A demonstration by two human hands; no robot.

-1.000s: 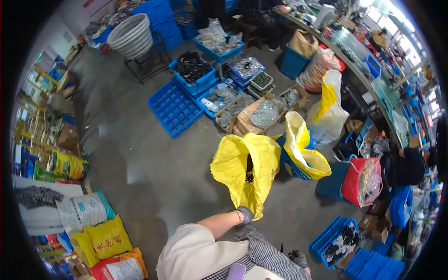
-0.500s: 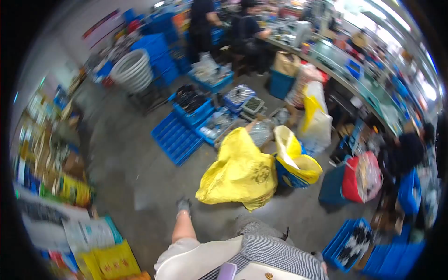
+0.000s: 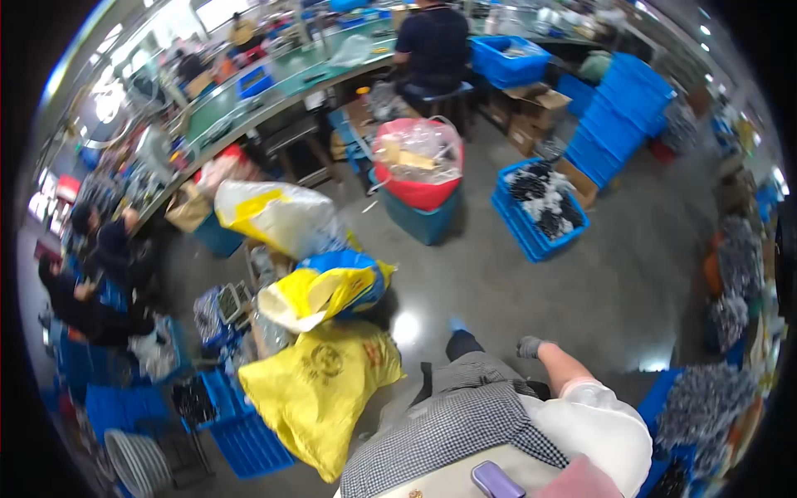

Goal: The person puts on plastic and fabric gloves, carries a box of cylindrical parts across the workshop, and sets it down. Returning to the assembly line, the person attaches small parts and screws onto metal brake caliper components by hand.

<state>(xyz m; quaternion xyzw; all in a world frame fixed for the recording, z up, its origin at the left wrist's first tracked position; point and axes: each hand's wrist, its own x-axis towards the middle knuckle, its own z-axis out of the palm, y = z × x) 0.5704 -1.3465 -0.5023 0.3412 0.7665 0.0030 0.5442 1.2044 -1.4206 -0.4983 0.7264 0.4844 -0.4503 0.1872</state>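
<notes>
A person in a checked apron (image 3: pixel 440 427) and a white sleeve (image 3: pixel 598 427) stands on a grey workshop floor, seen from above. The right hand (image 3: pixel 529 347), in a grey glove, hangs out over the floor at the right, well apart from the bags. Its fingers look loosely bent; blur makes it hard to tell how far open they are, and nothing can be made out in its grip. The left hand is out of view, so its state cannot be told.

The yellow sack (image 3: pixel 320 398), crumpled and marked with a dark round print, slumps on the near left, beside the person. Just beyond it is a blue-and-yellow bag (image 3: pixel 332 286) with an open mouth, and farther off a white bag (image 3: pixel 286 217) with a yellow patch.

At the far middle, a red bag (image 3: pixel 427 194) filled with clear plastic sits in a teal bin (image 3: pixel 423 222). To its right, a blue crate (image 3: pixel 519 228) holds black and white pieces (image 3: pixel 544 197). On the far side, a co-worker in dark clothes (image 3: pixel 432 46) sits on a stool (image 3: pixel 444 96) by a long, green-topped bench (image 3: pixel 212 120).
</notes>
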